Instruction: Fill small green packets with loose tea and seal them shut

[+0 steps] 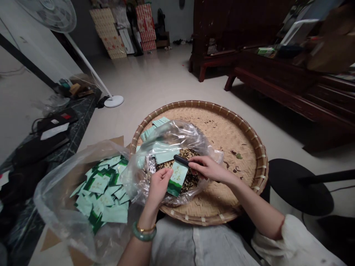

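Observation:
My left hand (158, 184) pinches a small green packet (176, 178) upright over a clear plastic bag (166, 140) of loose dried tea (191, 155). My right hand (208, 168) grips a dark scoop (181, 160) whose tip rests at the packet's top edge. The bag lies on a round woven bamboo tray (249, 133) on my lap. More green packets (158, 123) lie at the tray's far left, behind the bag.
A second clear bag (55, 192) full of green packets (102, 195) sits on cardboard to my left. A standing fan (113, 100) and dark wooden furniture (277, 81) stand on the tiled floor. A black round stool (299, 184) is at right.

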Tool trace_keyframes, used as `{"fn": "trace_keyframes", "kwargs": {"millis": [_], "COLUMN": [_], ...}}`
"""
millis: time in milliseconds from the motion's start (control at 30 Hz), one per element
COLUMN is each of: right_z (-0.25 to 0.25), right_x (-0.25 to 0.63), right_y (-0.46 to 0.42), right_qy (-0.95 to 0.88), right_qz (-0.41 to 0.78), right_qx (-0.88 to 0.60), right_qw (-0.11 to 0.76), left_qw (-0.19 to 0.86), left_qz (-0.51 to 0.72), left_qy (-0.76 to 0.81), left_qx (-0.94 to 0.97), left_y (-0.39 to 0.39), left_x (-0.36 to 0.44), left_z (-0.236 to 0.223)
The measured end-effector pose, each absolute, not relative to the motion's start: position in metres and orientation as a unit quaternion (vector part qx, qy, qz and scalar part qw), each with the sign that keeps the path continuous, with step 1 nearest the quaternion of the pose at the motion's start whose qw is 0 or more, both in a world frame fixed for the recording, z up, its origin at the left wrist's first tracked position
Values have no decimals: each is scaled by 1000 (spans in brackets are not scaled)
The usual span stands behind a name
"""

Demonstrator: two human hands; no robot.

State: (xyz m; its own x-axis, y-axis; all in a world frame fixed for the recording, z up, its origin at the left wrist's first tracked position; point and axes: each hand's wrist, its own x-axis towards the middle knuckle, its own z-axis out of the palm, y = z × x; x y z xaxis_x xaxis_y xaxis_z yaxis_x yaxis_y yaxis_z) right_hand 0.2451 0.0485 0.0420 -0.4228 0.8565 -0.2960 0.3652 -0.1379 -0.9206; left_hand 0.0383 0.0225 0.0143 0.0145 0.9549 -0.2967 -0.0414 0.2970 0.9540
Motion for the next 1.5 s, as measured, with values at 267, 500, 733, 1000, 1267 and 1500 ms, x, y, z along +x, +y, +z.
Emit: {"fn": "trace_keyframes", "kwargs": {"millis": [267,500,733,1000,1267,1500], "right_z": [43,42,43,44,42,41], "right_x": [254,249,250,250,241,245], "right_y": [47,48,50,48,45,46], "right_qy": [-593,-661,-592,-650,-687,-706], "right_qz": [586,535,594,542,495,461], "right_qx": [-507,-481,-501,-494,-486,-496], "right_qw": [221,215,214,202,216,208], "left_qw": [568,585,577,574,581,570], "left_qz": [442,408,407,399,398,397], "left_qy": [571,558,562,566,565,572], "left_qx": [396,424,431,437,429,437], "left_y": [23,21,22,22,23,22], "left_x": [32,36,34,32,33,30], "left_z": [13,14,11,12,12,8]}}
